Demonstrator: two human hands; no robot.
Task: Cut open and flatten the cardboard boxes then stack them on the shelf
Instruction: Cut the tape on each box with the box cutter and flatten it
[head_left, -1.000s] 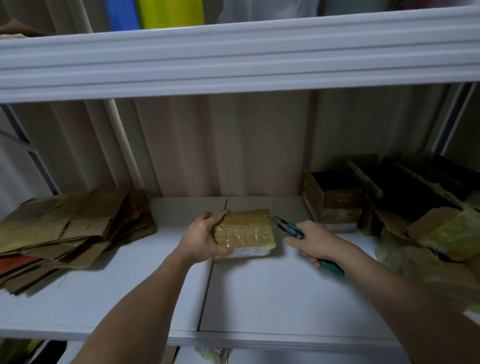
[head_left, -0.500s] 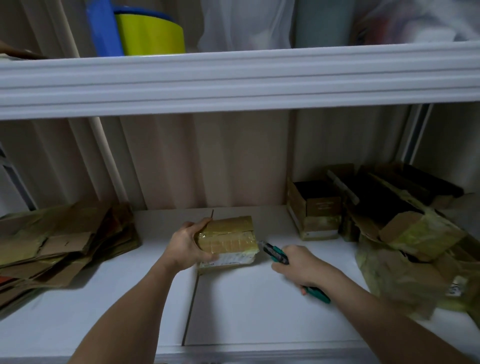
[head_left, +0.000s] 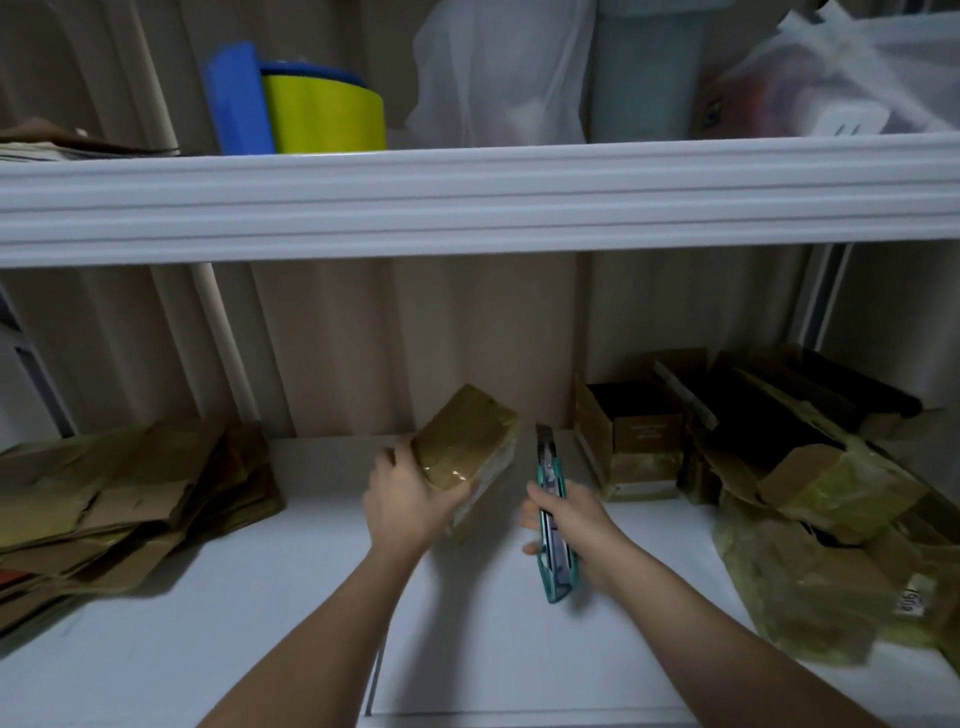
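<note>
My left hand (head_left: 402, 499) grips a small taped cardboard box (head_left: 465, 441), tilted on one edge above the white shelf (head_left: 260, 613). Just to its right, my right hand (head_left: 569, 519) is closed around a teal utility knife (head_left: 551, 512) whose blade points up and away, a short gap from the box. A stack of flattened cardboard (head_left: 119, 499) lies at the shelf's left end.
Several unflattened boxes and torn, tape-covered cardboard (head_left: 779, 467) crowd the right end of the shelf. The upper shelf's white front rail (head_left: 467, 192) runs overhead, with a yellow and blue tape roll (head_left: 311, 109) and plastic bags (head_left: 498, 73) above it.
The left hand has lifted and turned the box up onto an edge. The right hand has swung the knife from pointing left to pointing upright. The camera has tilted upward.
</note>
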